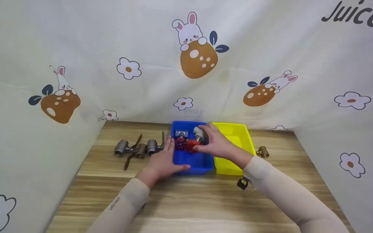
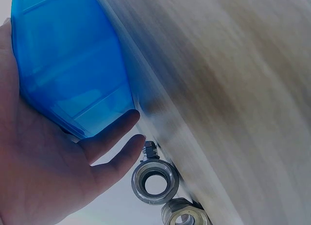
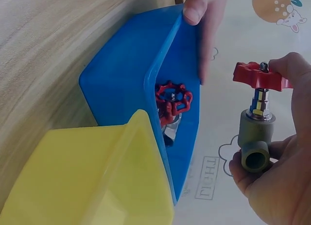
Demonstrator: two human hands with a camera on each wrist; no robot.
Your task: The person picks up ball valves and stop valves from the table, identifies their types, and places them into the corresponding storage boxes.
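Note:
Between thumb and fingers, my right hand (image 1: 217,144) grips a valve (image 3: 256,130) with a red handwheel and a grey body. It holds the valve over the blue bin (image 1: 194,170). My left hand (image 1: 163,161) rests against the bin's left side with straight fingers, its thumb over the front rim. Inside the bin lie red-handwheel valves (image 3: 172,99) with metal bodies, partly hidden by the bin wall in the right wrist view. The left wrist view shows the left palm and fingers (image 2: 114,132) along the blue wall.
A yellow bin (image 1: 230,166) stands against the blue bin's right side. Left of the bins are metal ball valves (image 1: 121,148) with lever handles. A small brass valve (image 1: 263,151) lies right of the yellow bin. A patterned curtain (image 1: 154,90) hangs behind the table.

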